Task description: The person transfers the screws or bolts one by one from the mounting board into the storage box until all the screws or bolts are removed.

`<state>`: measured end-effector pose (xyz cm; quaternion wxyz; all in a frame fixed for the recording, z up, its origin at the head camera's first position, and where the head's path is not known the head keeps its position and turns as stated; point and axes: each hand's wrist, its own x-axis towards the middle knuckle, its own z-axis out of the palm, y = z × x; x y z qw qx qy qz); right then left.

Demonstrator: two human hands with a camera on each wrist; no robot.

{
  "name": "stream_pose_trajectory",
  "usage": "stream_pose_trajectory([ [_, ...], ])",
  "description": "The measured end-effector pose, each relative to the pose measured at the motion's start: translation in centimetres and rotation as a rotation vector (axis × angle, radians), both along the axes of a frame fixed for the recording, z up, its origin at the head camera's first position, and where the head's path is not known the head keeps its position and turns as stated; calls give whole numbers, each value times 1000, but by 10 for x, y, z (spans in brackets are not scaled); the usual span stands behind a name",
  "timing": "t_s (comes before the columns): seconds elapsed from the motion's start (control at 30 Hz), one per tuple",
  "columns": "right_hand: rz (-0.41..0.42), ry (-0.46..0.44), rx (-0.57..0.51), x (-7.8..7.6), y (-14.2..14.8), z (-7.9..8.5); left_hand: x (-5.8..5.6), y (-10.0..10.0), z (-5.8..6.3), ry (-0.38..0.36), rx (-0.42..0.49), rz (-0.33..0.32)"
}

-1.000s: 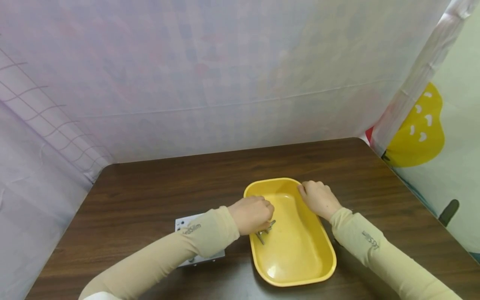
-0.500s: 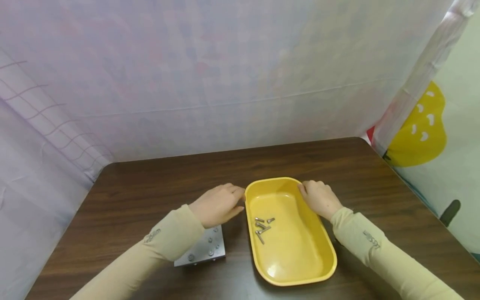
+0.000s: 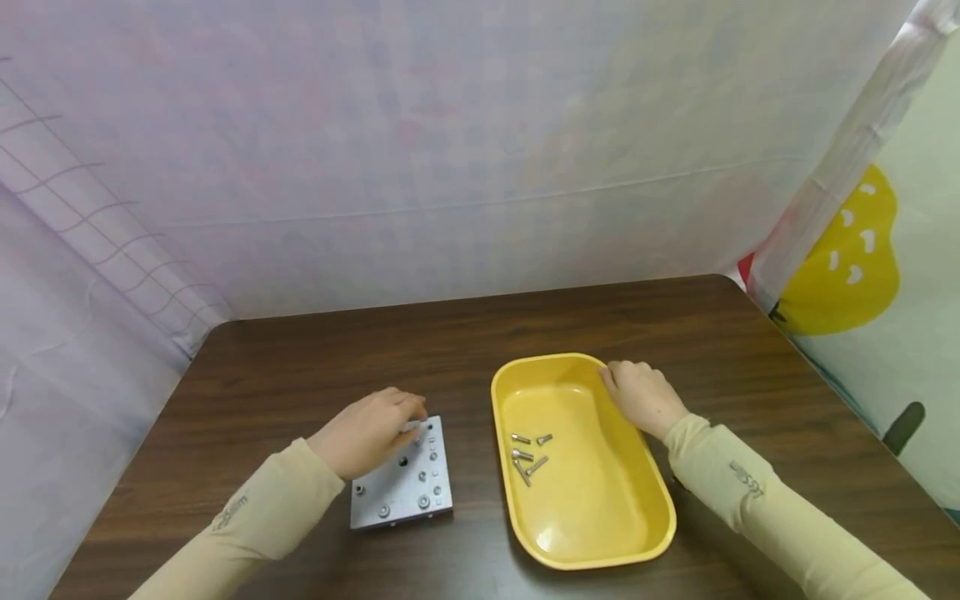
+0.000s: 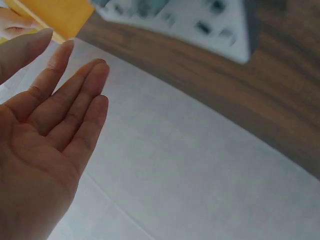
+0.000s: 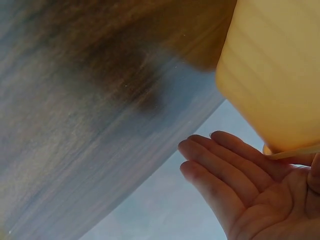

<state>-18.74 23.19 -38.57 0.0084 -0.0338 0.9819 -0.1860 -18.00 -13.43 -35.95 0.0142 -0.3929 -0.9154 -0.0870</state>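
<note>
My left hand (image 3: pixel 369 433) hovers at the far left part of a silver metal plate (image 3: pixel 397 500), which has holes and several socket-head bolts set in it. In the left wrist view its fingers (image 4: pixel 75 107) are nearly straight, thumb and index apart, with nothing seen between them. My right hand (image 3: pixel 645 398) holds the far right rim of a yellow plastic tray (image 3: pixel 588 500). From the right wrist view, thumb and index pinch the rim while the other fingers (image 5: pixel 225 165) extend outside the wall. Several loose bolts (image 3: pixel 522 456) lie at the tray's left side.
Both the plate and the tray stand on a dark wood-grain table (image 3: pixel 315 350), a narrow gap between them. A pale cloth curtain (image 3: pixel 480 150) hangs behind the table's back edge. Another cloth with a yellow print (image 3: pixel 847 258) is at the right.
My left hand has lifted out of the tray and moved left over the plate, leaving the bolts in the tray uncovered. The right hand stays at the tray's rim.
</note>
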Motion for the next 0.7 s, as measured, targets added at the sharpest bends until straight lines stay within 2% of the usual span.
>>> stream_pose_trajectory([
  [0.3, 9, 18, -1, 0, 1, -1, 5, -6, -18, 58, 67, -130],
  [0.47, 7, 15, -2, 0, 2, -2, 8, -3, -24, 61, 43, -142],
  [0.7, 1, 12, -10, 0, 2, -3, 11, 4, -25, 101, -11, -126],
])
